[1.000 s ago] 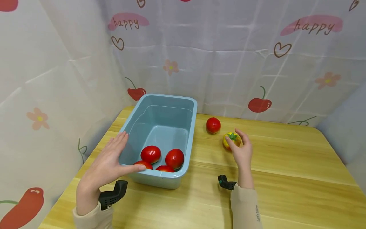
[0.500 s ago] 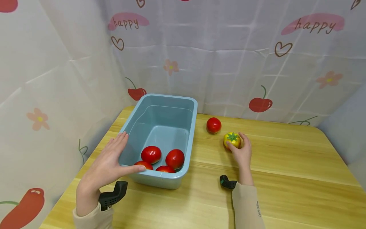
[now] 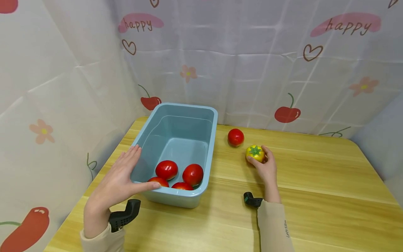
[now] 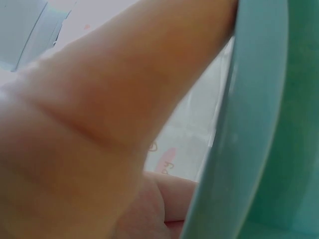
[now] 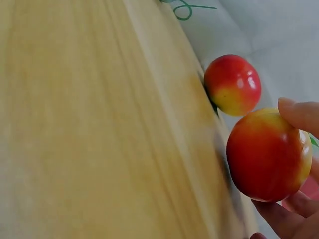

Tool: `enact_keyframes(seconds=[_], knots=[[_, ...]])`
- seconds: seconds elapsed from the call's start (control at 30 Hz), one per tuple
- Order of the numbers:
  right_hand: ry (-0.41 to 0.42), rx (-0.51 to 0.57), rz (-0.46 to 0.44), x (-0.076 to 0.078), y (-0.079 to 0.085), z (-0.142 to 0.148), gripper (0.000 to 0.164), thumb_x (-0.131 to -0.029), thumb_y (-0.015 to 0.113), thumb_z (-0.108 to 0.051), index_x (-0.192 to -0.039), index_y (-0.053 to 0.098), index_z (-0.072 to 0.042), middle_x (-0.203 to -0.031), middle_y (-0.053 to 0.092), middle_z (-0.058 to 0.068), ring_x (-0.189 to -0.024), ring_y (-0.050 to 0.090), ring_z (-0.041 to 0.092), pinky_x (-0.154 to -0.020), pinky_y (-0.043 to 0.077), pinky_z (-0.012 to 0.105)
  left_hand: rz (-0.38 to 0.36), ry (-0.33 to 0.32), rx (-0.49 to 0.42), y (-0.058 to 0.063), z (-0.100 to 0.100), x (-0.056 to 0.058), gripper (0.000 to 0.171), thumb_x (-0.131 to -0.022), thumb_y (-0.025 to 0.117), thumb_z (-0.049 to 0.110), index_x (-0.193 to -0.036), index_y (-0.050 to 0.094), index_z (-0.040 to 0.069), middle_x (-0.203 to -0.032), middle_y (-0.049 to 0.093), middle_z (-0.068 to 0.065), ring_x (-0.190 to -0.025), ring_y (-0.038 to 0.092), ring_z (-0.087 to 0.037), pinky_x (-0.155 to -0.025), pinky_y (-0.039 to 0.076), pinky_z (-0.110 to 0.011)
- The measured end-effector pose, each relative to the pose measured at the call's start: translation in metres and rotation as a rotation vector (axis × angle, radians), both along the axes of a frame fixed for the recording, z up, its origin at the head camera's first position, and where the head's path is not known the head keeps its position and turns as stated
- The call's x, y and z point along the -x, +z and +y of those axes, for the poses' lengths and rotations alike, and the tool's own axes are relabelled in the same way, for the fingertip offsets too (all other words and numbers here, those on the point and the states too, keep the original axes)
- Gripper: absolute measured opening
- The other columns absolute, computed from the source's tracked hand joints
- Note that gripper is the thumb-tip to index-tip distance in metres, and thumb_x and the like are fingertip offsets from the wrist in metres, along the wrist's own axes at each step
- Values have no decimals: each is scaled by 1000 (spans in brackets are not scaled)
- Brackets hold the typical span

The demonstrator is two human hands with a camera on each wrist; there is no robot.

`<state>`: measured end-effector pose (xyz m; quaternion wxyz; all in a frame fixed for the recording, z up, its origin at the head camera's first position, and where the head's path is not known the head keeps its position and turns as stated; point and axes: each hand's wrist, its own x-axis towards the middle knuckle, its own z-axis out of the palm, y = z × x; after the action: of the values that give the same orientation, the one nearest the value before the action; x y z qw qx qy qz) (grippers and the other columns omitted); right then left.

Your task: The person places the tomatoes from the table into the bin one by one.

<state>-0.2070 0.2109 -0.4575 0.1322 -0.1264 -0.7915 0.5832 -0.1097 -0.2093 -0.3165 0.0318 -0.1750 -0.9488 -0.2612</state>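
Note:
In the head view my left hand (image 3: 118, 178) rests at the near left corner of a blue plastic bin (image 3: 181, 192), fingers straight along the side and thumb laid across the front rim. The left wrist view shows the thumb touching the bin's rim (image 4: 239, 119). My right hand (image 3: 266, 166) pinches a tomato (image 3: 255, 151) between thumb and fingers, close over the table. Its top is yellow with a green star-shaped calyx; in the right wrist view the held tomato (image 5: 266, 159) shows a red side. Several red tomatoes (image 3: 166, 170) lie in the bin's near end.
A second red tomato (image 3: 235, 137) sits on the wooden table (image 3: 321, 175), just behind and left of the held one. A printed white curtain (image 3: 239, 80) hangs along the table's back and sides.
My right thumb and fingers have moved from around the tomato's top down to its near right side and taken hold of it. The left hand and the bin have not moved.

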Motion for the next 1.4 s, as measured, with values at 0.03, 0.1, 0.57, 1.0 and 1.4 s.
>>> enact_keyframes(seconds=[0.03, 0.1, 0.57, 1.0, 1.4], knots=[[5, 0, -7, 0, 1, 0, 75, -81, 74, -16, -144, 34, -6, -146, 33, 16, -129, 36, 35, -108, 32, 42, 1, 1, 1, 0, 0, 0, 110, -72, 72, 58, -145, 23, -7, -153, 18, -20, -141, 14, -34, -115, 11, -47], [17, 1, -15, -1, 5, 0, 75, -81, 74, -17, -144, 34, -6, -146, 33, 16, -128, 37, 36, -107, 32, 43, 5, 0, 1, 0, 0, 0, 110, -72, 72, 58, -145, 23, -7, -153, 19, -20, -141, 15, -34, -114, 11, -47], [56, -2, 51, -16, 40, -7, 76, -81, 75, -20, -144, 35, -9, -145, 35, 12, -128, 39, 33, -103, 38, 44, 2, -4, 2, 2, -1, -2, 109, -73, 72, 58, -145, 23, -7, -152, 18, -21, -141, 14, -34, -115, 10, -46], [94, -64, 109, -40, 84, -26, 75, -79, 76, -35, -143, 40, -19, -142, 41, 1, -124, 45, 22, -91, 48, 33, -12, -1, -2, 3, 0, -3, 109, -73, 71, 59, -145, 22, -7, -153, 18, -21, -141, 14, -34, -115, 10, -47], [193, -67, 242, -63, 115, -52, 66, -80, 77, -26, -139, 47, -20, -135, 48, 0, -119, 50, 25, -85, 46, 16, -17, 2, -3, 3, 0, -3, 110, -73, 71, 60, -145, 22, -7, -153, 17, -20, -141, 13, -35, -114, 10, -48]])
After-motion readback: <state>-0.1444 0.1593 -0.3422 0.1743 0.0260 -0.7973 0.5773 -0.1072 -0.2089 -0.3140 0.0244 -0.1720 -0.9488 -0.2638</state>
